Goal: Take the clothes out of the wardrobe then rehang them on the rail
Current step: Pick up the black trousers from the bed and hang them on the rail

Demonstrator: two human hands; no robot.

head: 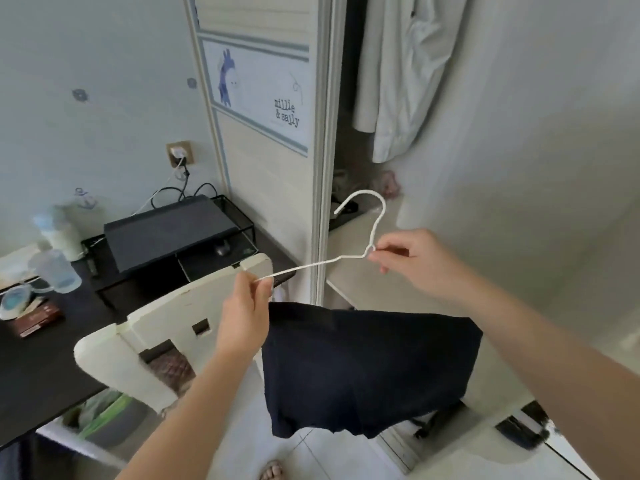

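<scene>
I hold a white wire hanger point(325, 262) in front of the open wardrobe point(343, 168). My left hand point(244, 315) pinches its left end. My right hand point(414, 263) pinches it at the neck, just under the hook. A dark navy garment point(363, 372) hangs below my hands, draped from the hanger's lower part or my forearm; I cannot tell which. Inside the wardrobe, a white shirt point(405, 74) hangs at the top right.
A cream chair back point(138, 327) stands close at my left. Behind it a black desk point(41, 362) carries a monitor stand point(173, 233), bottles and small items. The sliding wardrobe door point(263, 98) is at centre, and a white shelf point(360, 265) lies inside the opening.
</scene>
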